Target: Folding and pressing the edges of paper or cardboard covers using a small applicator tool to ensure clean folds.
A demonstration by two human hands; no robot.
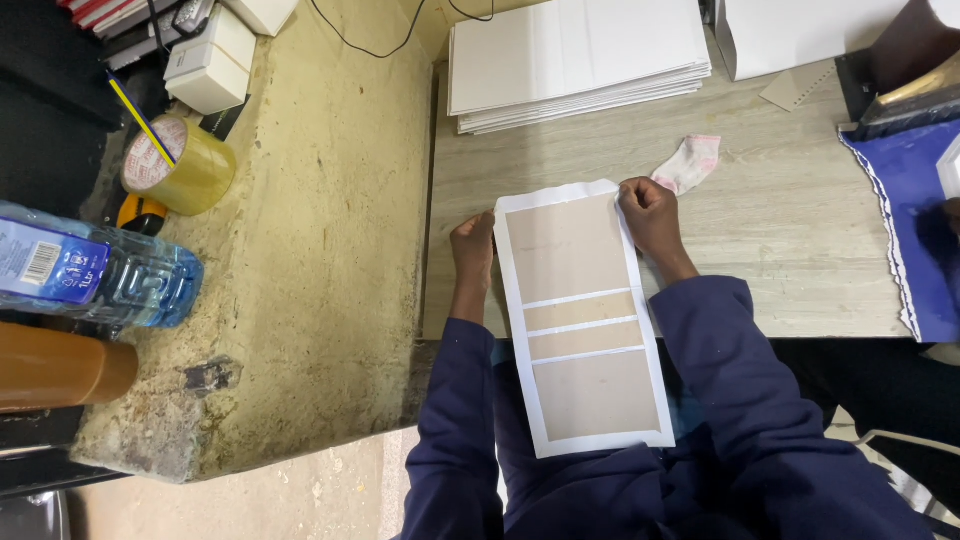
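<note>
A long white sheet with several brown cardboard panels stuck on it [580, 320] lies from the wooden table [780, 250] down over my lap. My left hand [473, 250] presses on the sheet's left edge near the top. My right hand [650, 215] pinches the top right corner, folding the white border over the upper panel. Both arms are in dark blue sleeves.
A stack of white sheets [575, 60] lies at the table's far side, with a small pink-and-white sock [690, 163] beside my right hand. A blue cloth [915, 220] covers the right edge. On the stone ledge to the left are a tape roll [178, 165], a water bottle [95, 275] and white boxes [210, 60].
</note>
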